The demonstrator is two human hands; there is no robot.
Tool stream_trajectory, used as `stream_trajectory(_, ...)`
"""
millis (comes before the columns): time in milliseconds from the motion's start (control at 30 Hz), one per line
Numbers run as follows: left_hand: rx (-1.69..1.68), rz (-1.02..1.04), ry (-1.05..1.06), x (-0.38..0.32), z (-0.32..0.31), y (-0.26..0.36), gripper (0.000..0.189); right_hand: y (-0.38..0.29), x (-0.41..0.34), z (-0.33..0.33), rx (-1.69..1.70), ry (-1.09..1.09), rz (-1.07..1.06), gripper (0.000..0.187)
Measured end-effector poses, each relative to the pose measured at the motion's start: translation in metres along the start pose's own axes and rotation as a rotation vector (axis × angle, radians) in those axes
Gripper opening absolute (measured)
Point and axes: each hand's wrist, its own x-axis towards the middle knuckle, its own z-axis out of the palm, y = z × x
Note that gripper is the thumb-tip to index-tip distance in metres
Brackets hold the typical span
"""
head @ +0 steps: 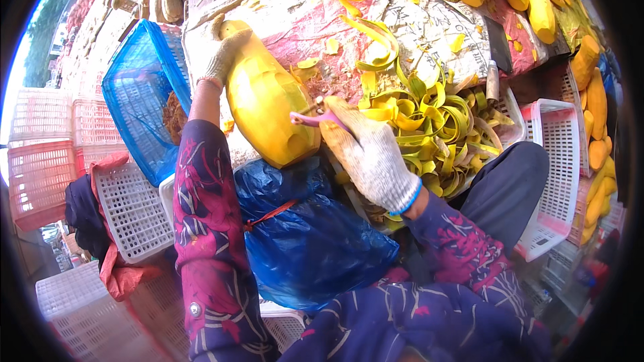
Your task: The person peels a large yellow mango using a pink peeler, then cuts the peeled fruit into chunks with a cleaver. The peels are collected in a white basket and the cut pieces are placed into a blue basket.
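My left hand (pixel 224 55), in a knitted glove, holds the narrow upper end of a large peeled yellow squash (pixel 266 98). The squash lies slanted at the work surface's near edge, its broad end close to a blue plastic bag (pixel 312 236) tied with red string. In my right hand (pixel 370 153), also gloved, is a peeler with a purple handle (pixel 322 118), held beside the squash's broad end. Long yellow-green peel strips (pixel 432 120) are heaped to the right of this hand, in and over a crate. Whether the blade touches the squash cannot be told.
A cleaver (pixel 495 48) lies at the surface's right edge, and a spoon (pixel 443 0) near the back. Peeled squashes (pixel 541 12) stand at the back right. A blue-lined crate (pixel 138 95) is at left; white (pixel 133 213) and red (pixel 43 176) plastic crates stand around me.
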Motion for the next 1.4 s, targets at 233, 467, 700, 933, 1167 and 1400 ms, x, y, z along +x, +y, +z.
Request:
stream_trajectory(233, 0.03, 0.034, 0.036, 0.002, -0.002, -0.004, 0.079, 0.003, 0.028, 0.018, -0.075, -0.157, 0.146, 0.036)
stream_trajectory(467, -0.045, -0.033, 0.015, 0.002, 0.0, -0.009, 0.08, -0.014, -0.081, 0.005, -0.003, -0.205, 0.309, 0.044)
stream_trajectory(700, 0.035, -0.01, 0.051, 0.003, 0.001, -0.003, 0.075, 0.003, 0.057, 0.022, -0.073, -0.076, -0.037, 0.037)
stream_trajectory(933, 0.085, 0.082, 0.08, 0.002, -0.001, -0.006, 0.075, 0.005, 0.095, 0.038, -0.326, -0.209, -0.104, 0.037)
stream_trajectory(1167, 0.053, 0.097, 0.065, 0.0, 0.002, -0.004, 0.073, -0.021, -0.083, 0.003, -0.345, -0.448, 0.367, 0.049)
stream_trajectory(1400, -0.147, -0.145, -0.093, 0.004, -0.002, -0.002, 0.088, 0.013, -0.054, -0.006, 0.018, 0.042, 0.12, 0.058)
